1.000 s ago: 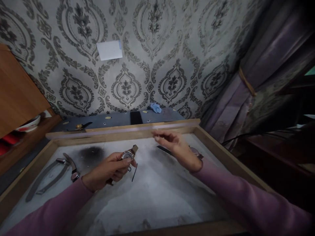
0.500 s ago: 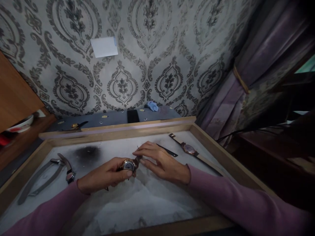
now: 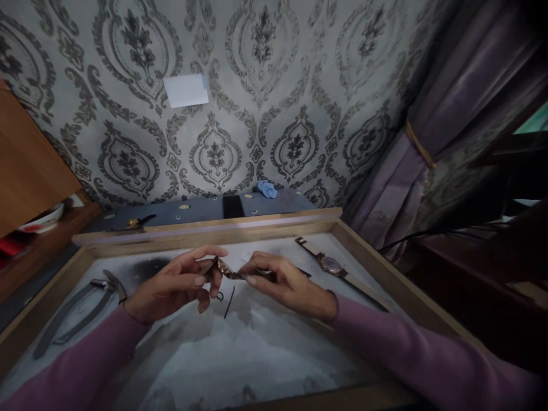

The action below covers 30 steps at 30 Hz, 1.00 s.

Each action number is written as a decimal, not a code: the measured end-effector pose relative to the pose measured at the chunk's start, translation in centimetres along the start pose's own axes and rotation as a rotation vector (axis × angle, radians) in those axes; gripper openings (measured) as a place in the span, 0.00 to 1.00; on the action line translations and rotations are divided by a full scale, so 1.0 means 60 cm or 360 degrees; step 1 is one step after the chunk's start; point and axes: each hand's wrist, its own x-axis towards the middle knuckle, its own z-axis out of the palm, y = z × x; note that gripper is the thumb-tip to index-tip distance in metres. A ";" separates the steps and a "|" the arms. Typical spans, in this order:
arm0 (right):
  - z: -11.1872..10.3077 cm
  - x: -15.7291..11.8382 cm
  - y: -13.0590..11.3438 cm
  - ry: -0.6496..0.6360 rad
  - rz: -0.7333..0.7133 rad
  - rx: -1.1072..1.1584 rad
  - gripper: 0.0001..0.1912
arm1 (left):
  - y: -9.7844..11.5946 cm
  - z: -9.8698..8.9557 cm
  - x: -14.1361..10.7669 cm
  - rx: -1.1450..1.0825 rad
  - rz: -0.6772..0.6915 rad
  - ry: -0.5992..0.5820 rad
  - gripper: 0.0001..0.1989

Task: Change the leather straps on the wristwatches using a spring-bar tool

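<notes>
A gold-coloured watch (image 3: 225,268) is turned edge-on between my hands, above the white floor of the wooden tray. My left hand (image 3: 180,281) is at its left end, fingers curled with the strap between them. The fingers of my right hand (image 3: 278,281) pinch the strap's right end. Below the watch, a thin dark strip (image 3: 230,302) and a small dark curved piece (image 3: 220,297) lie on the tray. Another watch (image 3: 330,264) with its strap spread out lies to the right. Grey-handled pliers (image 3: 77,317) rest at the left.
The wooden tray rim (image 3: 214,226) surrounds the work area. Behind it are a black phone (image 3: 233,206), a blue crumpled cloth (image 3: 268,189) and a dark tool (image 3: 135,222). A purple curtain (image 3: 394,171) hangs at the right; a bowl (image 3: 45,220) stands at the left.
The held watch has turned from face-up to edge-on. My left fingers have lifted and spread around it. The dark strip and curved piece below now show. The view has shifted slightly.
</notes>
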 end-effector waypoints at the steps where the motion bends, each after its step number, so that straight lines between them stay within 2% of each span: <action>1: 0.001 0.000 0.000 0.0002 -0.0023 -0.0017 0.11 | -0.001 -0.002 0.000 0.0025 0.0003 0.0007 0.22; 6: 0.009 -0.002 0.006 0.0054 -0.0089 -0.0082 0.08 | -0.011 -0.003 0.008 0.0367 0.0056 0.0100 0.18; 10: 0.012 -0.005 0.005 0.0162 -0.0160 -0.0215 0.07 | -0.015 0.014 0.014 0.0886 0.0013 0.0253 0.09; 12: 0.014 -0.006 0.003 0.0184 -0.0203 -0.0253 0.07 | -0.018 0.025 0.015 0.1086 -0.0020 0.0273 0.07; 14: 0.015 -0.008 0.001 0.0185 -0.0245 -0.0256 0.07 | -0.023 0.031 0.014 0.1065 -0.0083 0.0234 0.08; 17: 0.018 -0.009 0.000 0.0183 -0.0268 -0.0250 0.08 | -0.031 0.029 0.013 0.0801 -0.0218 0.0125 0.14; 20: 0.019 -0.009 0.001 0.0188 -0.0252 -0.0206 0.06 | -0.036 0.019 0.012 0.0637 -0.0293 0.0060 0.14; 24: 0.019 -0.008 -0.002 0.0186 -0.0237 -0.0105 0.05 | -0.036 0.018 0.012 0.0550 -0.0304 0.0088 0.13; 30: 0.019 -0.010 -0.007 0.0191 -0.0231 -0.0053 0.04 | -0.030 0.037 0.012 0.0604 -0.0194 0.0180 0.13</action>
